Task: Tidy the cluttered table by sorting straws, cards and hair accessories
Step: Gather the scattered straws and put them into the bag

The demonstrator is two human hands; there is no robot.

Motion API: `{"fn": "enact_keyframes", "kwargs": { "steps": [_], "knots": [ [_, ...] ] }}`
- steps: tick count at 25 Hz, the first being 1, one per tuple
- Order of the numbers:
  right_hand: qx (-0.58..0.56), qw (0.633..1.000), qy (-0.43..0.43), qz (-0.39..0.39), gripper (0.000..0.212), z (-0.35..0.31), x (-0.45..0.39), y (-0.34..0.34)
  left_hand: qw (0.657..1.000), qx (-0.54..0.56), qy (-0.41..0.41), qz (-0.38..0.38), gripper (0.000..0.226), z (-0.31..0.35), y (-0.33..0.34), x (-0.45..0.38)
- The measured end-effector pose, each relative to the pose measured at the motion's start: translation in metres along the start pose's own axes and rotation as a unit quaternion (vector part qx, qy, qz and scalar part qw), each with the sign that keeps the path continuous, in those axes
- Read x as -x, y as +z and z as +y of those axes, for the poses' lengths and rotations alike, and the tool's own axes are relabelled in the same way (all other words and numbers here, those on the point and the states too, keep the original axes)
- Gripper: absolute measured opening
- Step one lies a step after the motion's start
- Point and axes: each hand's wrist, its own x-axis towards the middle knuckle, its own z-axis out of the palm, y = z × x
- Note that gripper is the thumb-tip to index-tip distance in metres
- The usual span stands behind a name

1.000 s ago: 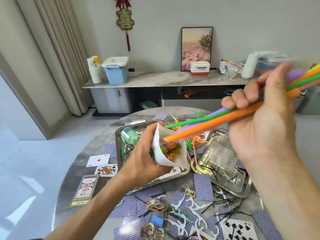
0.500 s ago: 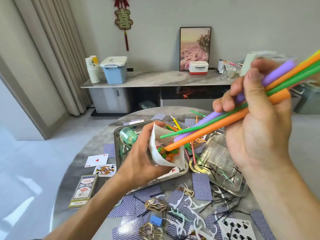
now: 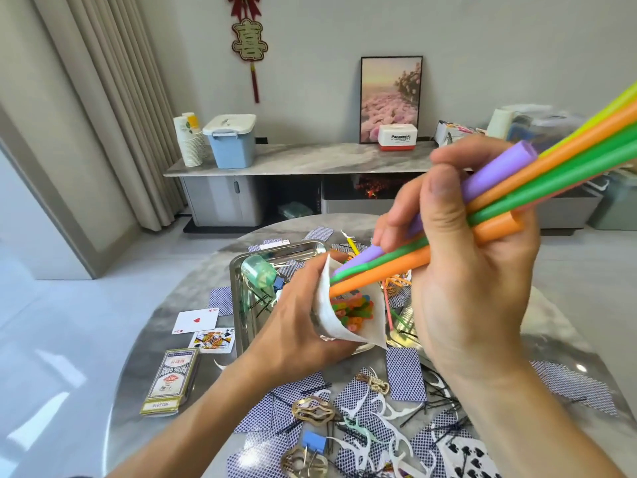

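My right hand [image 3: 462, 270] grips a bundle of thick straws [image 3: 558, 174], orange, green and purple, slanting down to the left. Their lower tips sit at the mouth of a white paper bag [image 3: 325, 305] that my left hand [image 3: 293, 326] holds open above a steel tray [image 3: 241, 270]. Several coloured straw ends show inside the bag. Blue-backed playing cards [image 3: 405, 374], gold hair clips [image 3: 313, 410] and black hairpins [image 3: 444, 405] lie scattered on the round marble table [image 3: 165, 343].
A card box [image 3: 170, 382] and two face-up cards [image 3: 196, 320] lie at the table's left. A second steel tray [image 3: 401, 327] sits behind my right hand. White floss picks [image 3: 389, 414] and a blue binder clip [image 3: 314, 441] lie near the front edge. A sideboard stands against the wall.
My right hand has brought the straw bundle down and left, so its tips now reach the bag's mouth. My left hand has kept the bag open over the tray.
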Motion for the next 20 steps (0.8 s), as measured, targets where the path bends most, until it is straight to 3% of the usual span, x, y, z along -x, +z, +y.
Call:
{"fn": "enact_keyframes", "kwargs": {
  "steps": [9, 17, 20],
  "knots": [
    [0.001, 1.0, -0.011, 0.008, 0.012, 0.01, 0.01, 0.005, 0.999, 0.032, 0.006, 0.038, 0.074, 0.0, 0.001, -0.003],
    [-0.007, 0.99, 0.139, 0.034, 0.011, 0.035, 0.033, 0.002, 0.998, 0.03, -0.003, 0.049, 0.078, 0.007, 0.001, -0.003],
    [-0.032, 0.989, 0.141, 0.031, 0.014, 0.027, 0.028, 0.0, 0.999, 0.009, -0.01, 0.052, 0.07, 0.01, 0.0, -0.004]
  ]
}}
